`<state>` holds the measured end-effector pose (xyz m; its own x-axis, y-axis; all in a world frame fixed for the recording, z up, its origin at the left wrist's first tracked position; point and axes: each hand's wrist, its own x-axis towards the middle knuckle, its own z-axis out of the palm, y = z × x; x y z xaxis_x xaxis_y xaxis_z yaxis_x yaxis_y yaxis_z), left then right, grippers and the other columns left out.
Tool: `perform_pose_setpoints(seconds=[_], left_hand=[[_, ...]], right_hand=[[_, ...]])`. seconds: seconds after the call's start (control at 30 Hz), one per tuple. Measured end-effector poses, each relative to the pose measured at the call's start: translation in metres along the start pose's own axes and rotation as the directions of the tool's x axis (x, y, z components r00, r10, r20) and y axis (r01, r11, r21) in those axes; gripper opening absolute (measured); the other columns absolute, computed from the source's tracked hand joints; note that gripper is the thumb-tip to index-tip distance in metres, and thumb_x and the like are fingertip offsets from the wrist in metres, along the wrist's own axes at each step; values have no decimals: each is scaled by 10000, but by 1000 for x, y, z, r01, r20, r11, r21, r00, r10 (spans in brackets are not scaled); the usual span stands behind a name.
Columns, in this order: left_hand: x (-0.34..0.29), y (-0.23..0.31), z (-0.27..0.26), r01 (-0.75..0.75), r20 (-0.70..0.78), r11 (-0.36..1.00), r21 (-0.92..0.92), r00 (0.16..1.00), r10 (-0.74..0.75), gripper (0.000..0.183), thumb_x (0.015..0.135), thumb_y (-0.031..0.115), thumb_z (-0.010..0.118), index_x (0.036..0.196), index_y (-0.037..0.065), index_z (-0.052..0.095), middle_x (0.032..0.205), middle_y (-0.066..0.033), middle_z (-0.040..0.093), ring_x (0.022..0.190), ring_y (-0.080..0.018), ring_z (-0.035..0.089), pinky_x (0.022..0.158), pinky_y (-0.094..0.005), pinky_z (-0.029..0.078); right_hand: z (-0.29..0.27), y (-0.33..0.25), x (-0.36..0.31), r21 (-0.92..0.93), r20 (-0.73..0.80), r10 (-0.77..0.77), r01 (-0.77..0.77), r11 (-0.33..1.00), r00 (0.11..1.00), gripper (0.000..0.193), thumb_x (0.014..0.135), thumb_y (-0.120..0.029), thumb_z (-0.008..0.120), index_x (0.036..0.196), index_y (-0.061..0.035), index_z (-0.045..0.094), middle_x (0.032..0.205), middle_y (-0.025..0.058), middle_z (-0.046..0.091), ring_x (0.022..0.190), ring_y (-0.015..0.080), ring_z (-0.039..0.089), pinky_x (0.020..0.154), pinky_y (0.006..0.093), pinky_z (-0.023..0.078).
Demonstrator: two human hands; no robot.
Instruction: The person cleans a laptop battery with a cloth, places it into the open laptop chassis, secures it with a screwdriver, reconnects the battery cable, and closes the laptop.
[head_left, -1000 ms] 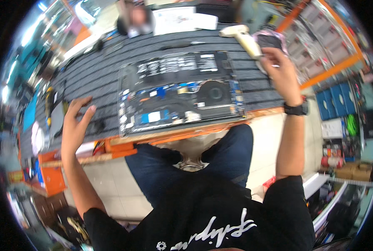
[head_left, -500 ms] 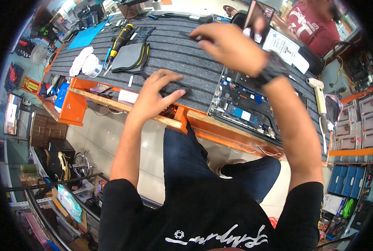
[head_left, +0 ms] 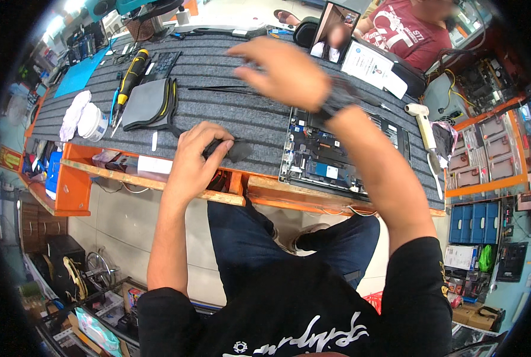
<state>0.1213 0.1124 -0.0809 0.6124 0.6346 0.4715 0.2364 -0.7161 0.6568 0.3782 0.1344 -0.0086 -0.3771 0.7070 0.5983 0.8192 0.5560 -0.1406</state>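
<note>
My left hand [head_left: 201, 153] rests at the front edge of the striped grey mat [head_left: 176, 110]. Its fingers curl round a small black piece [head_left: 240, 152] whose kind I cannot make out. Above the mat, my right hand [head_left: 286, 74] hovers, blurred, its thumb and fingers apart, with nothing visible between them. Just below its fingertips lie dark tweezers [head_left: 221, 90]. Beneath my right forearm sits an opened laptop [head_left: 319, 152] with its inner boards bare; the forearm hides part of it.
Left on the mat are a folded grey pouch [head_left: 149, 104], a yellow-black screwdriver [head_left: 135, 70] and a white tub [head_left: 91, 122]. A cream-handled brush [head_left: 421, 126] lies right of the laptop. At the back stand a propped phone [head_left: 335, 33] and a card [head_left: 369, 64]; a person in maroon sits beyond.
Relative to the mat, my right hand has shifted a little, and the tweezers now show below it. My left fingers have closed round the black piece. The whole view has turned.
</note>
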Motion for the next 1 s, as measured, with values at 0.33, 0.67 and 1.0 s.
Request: perform_pose_setpoints(seconds=[0.33, 0.67, 1.0], left_hand=[[23, -7, -19, 272, -104, 835, -479, 926, -362, 139, 953, 86, 747, 1049, 38, 659, 937, 45, 643, 881, -39, 583, 776, -202, 449], [130, -62, -49, 184, -111, 917, -354, 965, -236, 188, 932, 46, 761, 1082, 25, 650, 978, -1, 689, 914, -75, 639, 843, -213, 483], [174, -58, -34, 245, -107, 959, -143, 959, -261, 317, 911, 155, 795, 1204, 61, 719, 1034, 3, 743, 955, -79, 645, 799, -227, 448]], right_hand=[[-192, 9, -233, 293, -244, 717, -655, 697, 653, 403, 1040, -182, 657, 1402, -9, 613, 1190, 73, 675, 1070, 125, 631, 945, 275, 511], [-183, -14, -390, 415, -434, 826, -735, 537, 358, 347, 1055, -159, 617, 1370, -15, 630, 1008, 12, 630, 870, 88, 587, 820, 237, 479], [-171, -17, -390, 394, -411, 831, -750, 532, 373, 318, 1068, -76, 564, 1369, 18, 609, 1014, 33, 616, 878, 96, 551, 823, 242, 468]])
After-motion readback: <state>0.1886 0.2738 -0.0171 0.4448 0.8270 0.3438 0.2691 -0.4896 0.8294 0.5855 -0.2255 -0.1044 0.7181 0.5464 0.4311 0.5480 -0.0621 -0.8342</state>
